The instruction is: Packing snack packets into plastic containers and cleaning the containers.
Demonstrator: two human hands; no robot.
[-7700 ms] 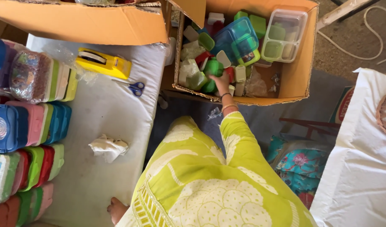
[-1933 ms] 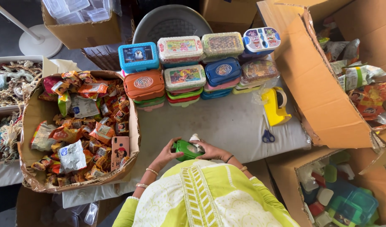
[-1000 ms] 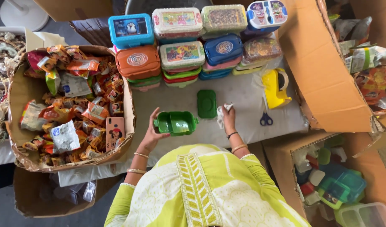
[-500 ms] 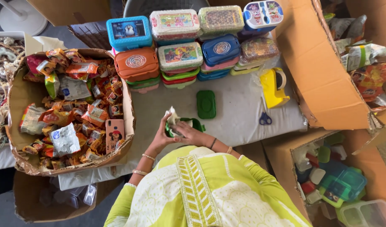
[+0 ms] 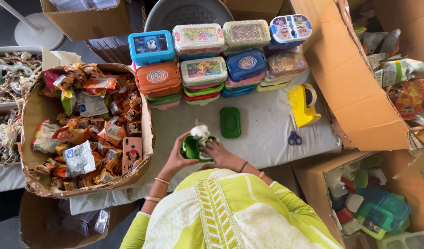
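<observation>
Green plastic box (image 5: 192,148), near the table's front edge, sits cupped in the left hand (image 5: 177,157), fingers curled round it for steadiness, while the right hand (image 5: 217,152) pinches a white cloth (image 5: 200,132) inside; its lid (image 5: 230,122) lies just beside.

A packing workspace: stacked lunchboxes (image 5: 200,71), snack-filled cartons (image 5: 85,127)

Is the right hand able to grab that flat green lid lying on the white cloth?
Probably yes. The right hand is busy wiping inside the green box, but the flat green lid lies just beyond it on the white cloth, with nothing between them.
</observation>
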